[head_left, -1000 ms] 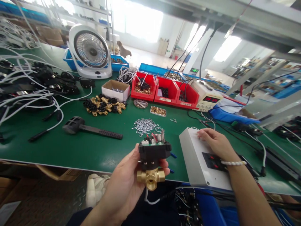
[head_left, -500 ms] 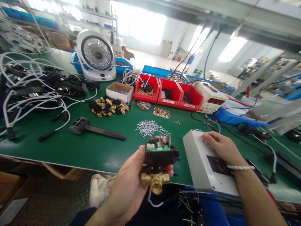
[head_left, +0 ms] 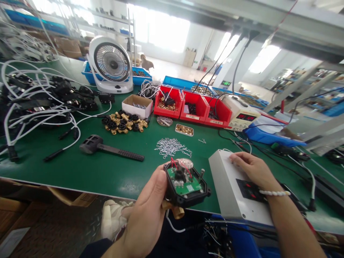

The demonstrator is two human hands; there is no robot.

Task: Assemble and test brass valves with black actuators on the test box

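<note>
Head view looks down on a green counter (head_left: 88,172), taken from its left side to its right

At the far left edge lies a tangle of white cables (head_left: 32,107) with black parts among them. Toward the back stands a white desk fan (head_left: 111,66), upright, in front of a blue tray. Nearer the front edge a black mallet (head_left: 107,147) lies flat, handle pointing right. Behind it sits a heap of brass and black fittings (head_left: 124,123), just beside a small cardboard box (head_left: 137,105). Three red bins (head_left: 192,105) stand in a row at the back middle, with a scatter of small metal clips (head_left: 172,146) in front of them on bare counter

At the front edge, over the lap, the left hand (head_left: 150,211) holds a valve actuator (head_left: 185,184): black housing, open top tilted toward the camera so the green circuit board shows, brass valve body underneath. The grip of this hand is closed around the housing and the brass part, thumb along the left side. A white wire hangs from below

To its right a white control box (head_left: 228,186) rests at the front edge. The right hand (head_left: 251,166) lies flat on its top, fingers loosely spread, pinching nothing; a bead bracelet circles the wrist. Behind, near the back right, a power supply (head_left: 240,114) shows red digits
</note>
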